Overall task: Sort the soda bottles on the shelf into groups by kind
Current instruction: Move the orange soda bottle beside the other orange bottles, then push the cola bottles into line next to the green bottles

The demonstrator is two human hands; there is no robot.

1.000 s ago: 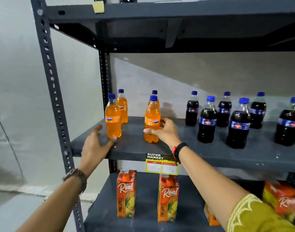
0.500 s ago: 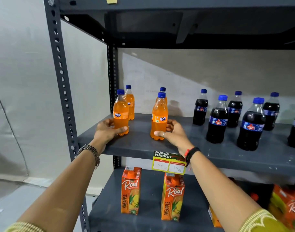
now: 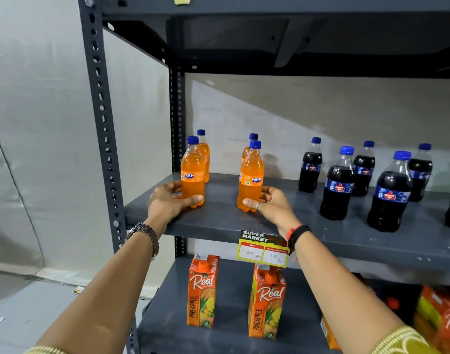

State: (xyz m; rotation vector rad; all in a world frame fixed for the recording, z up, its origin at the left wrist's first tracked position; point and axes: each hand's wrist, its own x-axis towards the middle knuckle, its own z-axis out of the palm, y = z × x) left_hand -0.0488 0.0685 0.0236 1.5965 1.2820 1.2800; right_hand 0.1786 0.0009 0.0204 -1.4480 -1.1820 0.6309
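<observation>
Both hands are on the middle shelf [image 3: 321,241], each wrapped around the base of a front orange bottle. Left hand [image 3: 167,203] grasps the left Fanta [image 3: 192,172], thumb across the front near the bottom, fingers behind. Right hand [image 3: 272,204] grasps the right Fanta [image 3: 251,177] the same way, thumb in front, fingers curled round the far side. Both bottles are upright with their bases on the shelf.

Two more orange bottles [image 3: 204,154] stand right behind these. The colas [image 3: 337,185] stand well apart to the right, so the two kinds look mostly separated already.

Handling, my read: full PET bottles, moderately heavy, and the wall gives a bit if squeezed. The smooth plastic and label could slip. A low grip is fine for sliding; with a tall narrow body, pushing high would tip it. For a lift, better to hold at the label band or waist. They're not fragile, but a knocked-over bottle could roll off the open front edge.
</observation>
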